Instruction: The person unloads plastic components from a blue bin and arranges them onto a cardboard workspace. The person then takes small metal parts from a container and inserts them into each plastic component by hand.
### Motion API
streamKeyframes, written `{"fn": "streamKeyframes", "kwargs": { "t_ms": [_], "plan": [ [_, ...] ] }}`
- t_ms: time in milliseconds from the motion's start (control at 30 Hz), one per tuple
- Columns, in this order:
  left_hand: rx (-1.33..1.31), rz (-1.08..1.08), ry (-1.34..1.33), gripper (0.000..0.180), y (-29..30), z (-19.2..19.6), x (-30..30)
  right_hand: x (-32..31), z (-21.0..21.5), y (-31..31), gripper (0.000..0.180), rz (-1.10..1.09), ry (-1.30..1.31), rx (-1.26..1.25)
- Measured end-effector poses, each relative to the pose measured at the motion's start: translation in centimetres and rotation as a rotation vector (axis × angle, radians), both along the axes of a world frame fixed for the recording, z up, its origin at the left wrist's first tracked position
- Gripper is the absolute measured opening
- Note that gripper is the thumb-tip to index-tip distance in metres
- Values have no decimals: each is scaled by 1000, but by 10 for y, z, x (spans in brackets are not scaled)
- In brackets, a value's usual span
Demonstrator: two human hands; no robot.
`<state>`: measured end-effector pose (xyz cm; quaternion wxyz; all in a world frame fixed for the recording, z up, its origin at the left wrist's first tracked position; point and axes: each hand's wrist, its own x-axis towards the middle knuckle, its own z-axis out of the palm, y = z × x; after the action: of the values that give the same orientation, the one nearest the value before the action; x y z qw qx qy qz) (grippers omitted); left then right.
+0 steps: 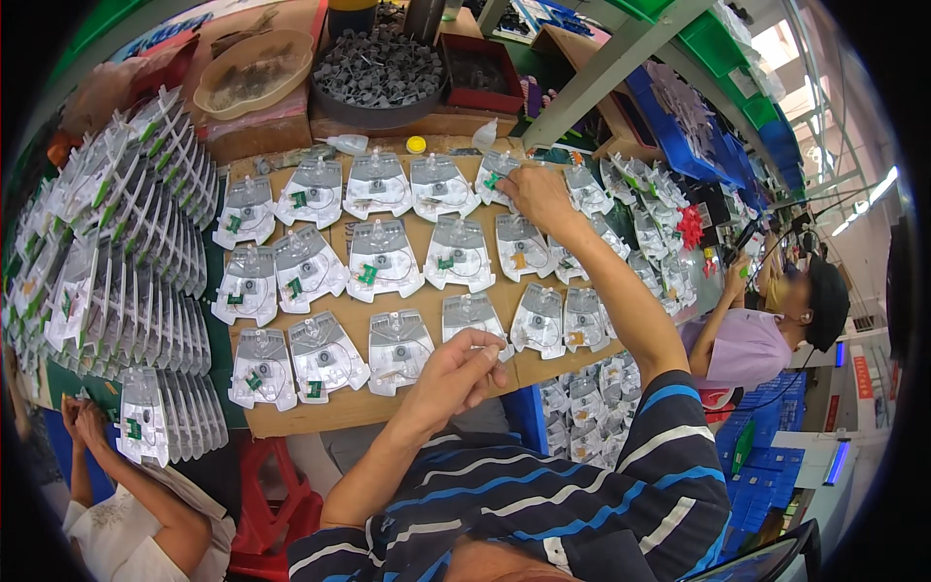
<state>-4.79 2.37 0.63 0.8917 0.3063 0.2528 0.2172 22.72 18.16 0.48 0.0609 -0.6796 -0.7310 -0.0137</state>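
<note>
Rows of grey-and-white plastic housings [377,266] lie on a brown cardboard sheet [291,412], several with small green circuit boards and thin wires. At the far row my right hand [541,197] reaches over one housing [488,167], its fingertips closed at a small green circuit board [492,181]. Just in front of the nearest row, my left hand [453,380] is raised with thumb and fingers pinched together. Whatever sits in that pinch, if anything, is too small to make out. Close beyond it is another housing [469,312].
Tall stacks of housings [126,233] stand at the left. At the back are a round tub [378,82] of small grey parts, a tan basin [254,73] and a red tray [480,73]. A metal post [611,73] rises at right. Co-workers [145,514] [756,330] sit on both sides.
</note>
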Motion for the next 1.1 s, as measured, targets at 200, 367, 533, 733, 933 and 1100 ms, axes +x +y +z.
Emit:
{"fn": "streamKeyframes", "kwargs": {
  "t_ms": [200, 367, 533, 733, 933, 1100],
  "plan": [
    [-3, 10, -8, 22, -2, 2, 1, 10, -9, 2, 29, 28, -13, 28],
    [6, 10, 0, 23, -6, 2, 1, 11, -7, 3, 30, 63, -33, -30],
    [6, 3, 12, 23, -9, 4, 2, 7, -6, -1, 28, 80, 0, 29],
    [5, 48, 20, 22, -10, 9, 4, 1, 18, -23, 37, 57, 62, 231],
    [-61, 307, 72, 21, -14, 2, 15, -67, 85, -133, 45, 22, 588, -523],
    [-41, 304, 107, 19, -24, 4, 28, -85, 77, -202, 29, 177, 557, -258]
  ]
}}
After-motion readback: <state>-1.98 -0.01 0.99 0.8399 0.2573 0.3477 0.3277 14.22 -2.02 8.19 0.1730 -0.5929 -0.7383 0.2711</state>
